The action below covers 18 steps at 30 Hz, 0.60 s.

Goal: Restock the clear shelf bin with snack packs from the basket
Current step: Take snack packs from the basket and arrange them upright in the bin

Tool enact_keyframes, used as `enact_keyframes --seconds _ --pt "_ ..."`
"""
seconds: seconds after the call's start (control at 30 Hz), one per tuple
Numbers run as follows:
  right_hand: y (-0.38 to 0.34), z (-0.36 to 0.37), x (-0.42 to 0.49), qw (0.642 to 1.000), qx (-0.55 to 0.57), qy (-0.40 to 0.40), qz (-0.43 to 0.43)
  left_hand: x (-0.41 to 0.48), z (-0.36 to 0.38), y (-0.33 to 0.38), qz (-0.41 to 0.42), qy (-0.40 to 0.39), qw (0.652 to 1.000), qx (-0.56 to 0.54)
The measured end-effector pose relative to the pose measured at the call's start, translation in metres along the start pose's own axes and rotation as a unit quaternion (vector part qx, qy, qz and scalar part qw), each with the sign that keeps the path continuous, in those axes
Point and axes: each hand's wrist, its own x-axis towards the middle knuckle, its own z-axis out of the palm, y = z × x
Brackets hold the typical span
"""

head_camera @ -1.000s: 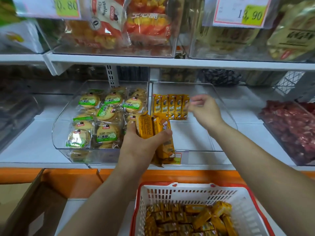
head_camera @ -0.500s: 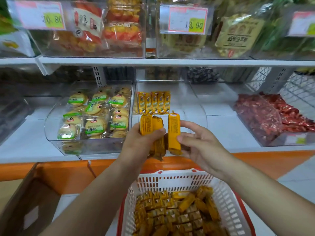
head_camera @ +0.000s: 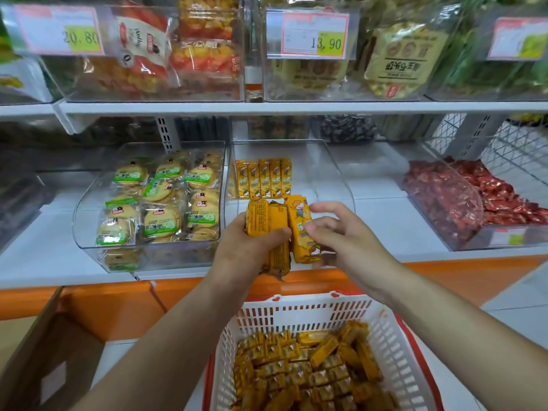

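Left grip (head_camera: 246,247) curled round bundle of yellow snack packs (head_camera: 268,216). Right grip (head_camera: 347,235) pinches 1 pack (head_camera: 298,215) just right of bundle. Clear bin (head_camera: 335,173) beyond both grips, 5 packs (head_camera: 264,178) rowed inside. Basket (head_camera: 296,312) below grips, pack-filled.

This is a shop, the snack aisle of a grocery. White shelf boards (head_camera: 267,107) carry clear plastic bins (head_camera: 335,173) of wrapped snacks (head_camera: 161,221). Printed price tags (head_camera: 310,35) reading 13.90 and 20.80 hang along the upper shelf's front edge. A white shopping basket (head_camera: 296,314) of yellow packs (head_camera: 305,372) stands below the lower shelf's orange strip (head_camera: 459,271).
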Motion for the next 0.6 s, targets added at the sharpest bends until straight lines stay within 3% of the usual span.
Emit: enact_keyframes --seconds 0.13,0.27,0.43,0.6 --pt "-0.020 -0.010 0.033 0.999 -0.034 -0.036 -0.013 0.013 -0.016 0.012 0.017 0.003 1.000 0.002" --pt "-0.039 -0.018 0.093 0.989 -0.147 0.006 -0.023 0.028 -0.040 0.023 0.049 0.055 0.997 -0.005" --pt "-0.022 -0.031 0.178 0.933 -0.352 0.072 -0.039 0.039 -0.055 0.021 0.058 0.073 0.995 0.020" --pt "0.028 -0.034 0.238 0.868 -0.462 0.176 -0.044 0.045 -0.063 0.013 0.051 0.059 0.996 0.034"
